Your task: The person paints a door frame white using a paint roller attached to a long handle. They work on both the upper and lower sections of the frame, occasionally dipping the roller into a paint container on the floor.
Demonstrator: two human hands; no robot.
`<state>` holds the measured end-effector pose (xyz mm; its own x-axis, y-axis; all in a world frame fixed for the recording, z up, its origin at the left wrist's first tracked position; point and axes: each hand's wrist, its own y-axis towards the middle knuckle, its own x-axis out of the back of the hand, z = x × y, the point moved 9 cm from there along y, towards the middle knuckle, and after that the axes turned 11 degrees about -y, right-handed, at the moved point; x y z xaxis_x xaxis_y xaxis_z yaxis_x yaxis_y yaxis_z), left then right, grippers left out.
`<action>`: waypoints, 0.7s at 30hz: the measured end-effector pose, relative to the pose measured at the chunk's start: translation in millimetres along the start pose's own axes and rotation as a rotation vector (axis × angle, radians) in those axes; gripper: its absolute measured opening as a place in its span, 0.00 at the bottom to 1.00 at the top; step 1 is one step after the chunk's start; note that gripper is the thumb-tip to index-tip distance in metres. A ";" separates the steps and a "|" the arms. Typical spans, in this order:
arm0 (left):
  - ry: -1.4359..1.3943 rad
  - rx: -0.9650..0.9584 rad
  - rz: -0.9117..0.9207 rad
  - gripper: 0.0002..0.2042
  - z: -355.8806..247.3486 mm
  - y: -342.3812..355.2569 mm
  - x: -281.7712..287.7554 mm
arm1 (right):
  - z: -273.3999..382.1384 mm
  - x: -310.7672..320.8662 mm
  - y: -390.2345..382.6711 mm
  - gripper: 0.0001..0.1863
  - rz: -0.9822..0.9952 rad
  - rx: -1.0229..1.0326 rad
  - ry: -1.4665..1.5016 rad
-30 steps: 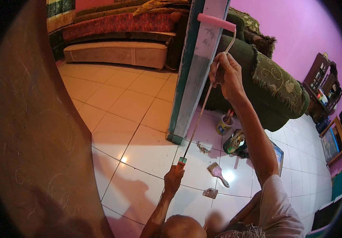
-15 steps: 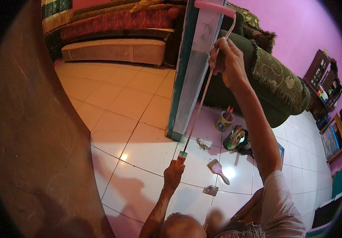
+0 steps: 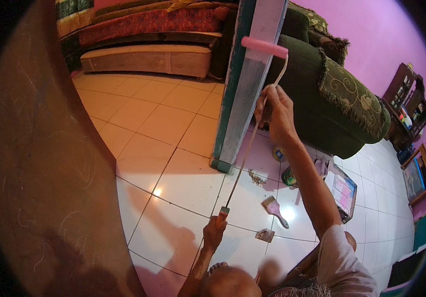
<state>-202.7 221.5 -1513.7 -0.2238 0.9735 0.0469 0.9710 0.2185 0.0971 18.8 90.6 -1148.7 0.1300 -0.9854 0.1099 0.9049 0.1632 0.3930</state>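
My left hand is closed on the orange handle of a long-rod paint roller. Higher up the rod, my right hand grips the metal with curled fingers. The pink roller head lies across the pale, grey-patched face of a teal-edged post. Below, on white tiles, are a pink-handled brush, a small scraper-like piece and some debris. A paint tray, a green can and another container sit partly behind my right arm.
A brown board or door borders the left side. Mattresses and bedding are stacked in the room beyond. A green sofa stands right of the post, with a wooden cabinet and framed panel along the pink wall.
The roller head rose slightly, then moved down the post; both hands are now lower, still gripping it. More of the paint tray shows beside my right arm.
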 end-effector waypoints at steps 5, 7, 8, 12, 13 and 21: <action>-0.010 -0.121 -0.005 0.17 -55.3 29.0 4.1 | 44.3 5.7 27.6 0.15 0.019 0.111 0.018; 0.048 -0.185 -0.017 0.17 -63.9 33.7 2.7 | 56.0 6.0 32.3 0.15 0.032 0.130 0.019; 0.031 -0.143 -0.010 0.17 -62.7 34.8 2.4 | 57.6 5.6 33.2 0.16 0.041 0.136 0.024; -0.057 0.132 0.031 0.16 -16.4 23.7 -3.2 | 35.8 3.2 20.0 0.16 0.019 0.101 -0.006; -0.034 0.092 0.035 0.16 -11.1 19.0 -3.3 | 24.7 3.0 14.6 0.16 0.014 0.084 -0.010; 0.247 -0.003 0.121 0.14 40.3 -31.3 6.2 | -37.1 -2.6 -29.2 0.17 -0.015 -0.024 0.007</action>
<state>-231.0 223.4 -1556.6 -0.1199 0.9465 0.2997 0.9918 0.1007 0.0785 7.1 86.6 -1194.3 0.1194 -0.9880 0.0979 0.9163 0.1477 0.3723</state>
